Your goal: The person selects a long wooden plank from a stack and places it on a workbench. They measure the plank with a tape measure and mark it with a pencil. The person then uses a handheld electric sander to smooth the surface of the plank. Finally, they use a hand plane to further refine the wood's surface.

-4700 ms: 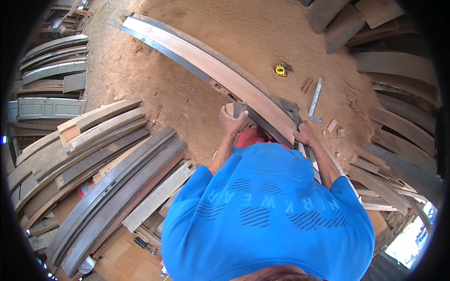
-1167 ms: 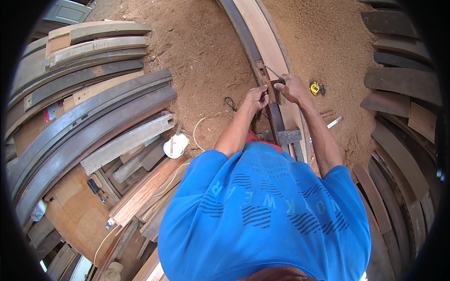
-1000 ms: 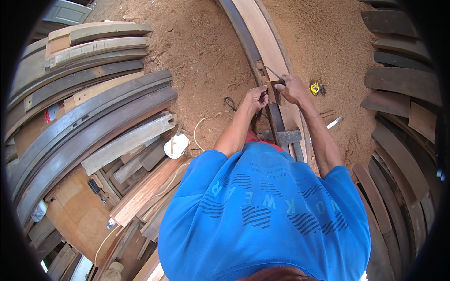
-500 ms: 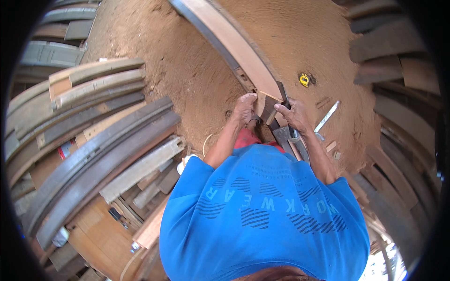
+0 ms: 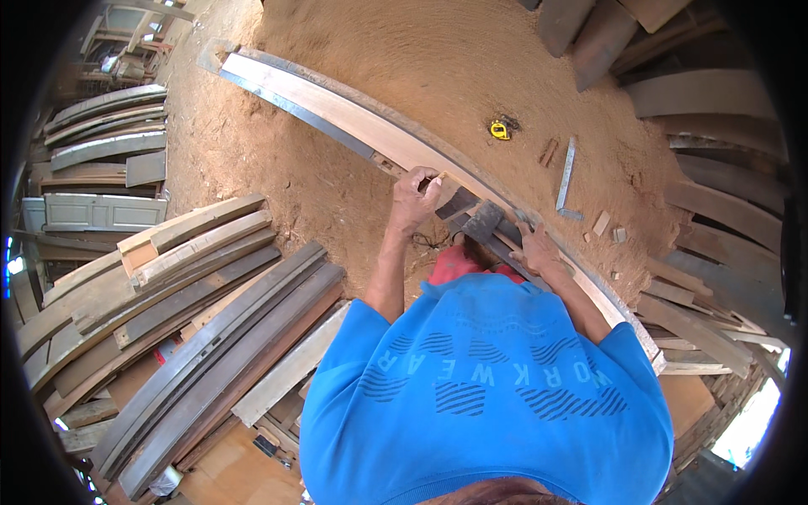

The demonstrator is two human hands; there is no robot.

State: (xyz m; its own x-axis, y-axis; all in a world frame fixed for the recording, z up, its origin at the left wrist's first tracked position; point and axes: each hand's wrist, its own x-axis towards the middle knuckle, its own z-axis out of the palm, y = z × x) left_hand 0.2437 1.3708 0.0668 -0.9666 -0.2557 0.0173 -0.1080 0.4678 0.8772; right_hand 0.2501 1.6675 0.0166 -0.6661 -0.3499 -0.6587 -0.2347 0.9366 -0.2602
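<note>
My left hand is closed, thumb and fingers pinching the end of a small wooden block with a pale edge and a dark face. A long curved plank, pale on top with a dark edge, passes just beyond both hands. Farther right, my right hand is curled low over the plank's near side, around what looks like the handle of a dark block-headed mallet. The mallet's head lies beside the wooden block. My palm hides most of the handle.
On the sandy, sawdust-covered ground lie a yellow tape measure, a metal square and small wood offcuts. Curved boards are stacked at the left and right. Pale panelled doors stand at the far left.
The view has turned, showing more of the plank. My right hand has left the dark rod-like tool it held against the wooden block and moved down and right. My left hand stays by the block.
</note>
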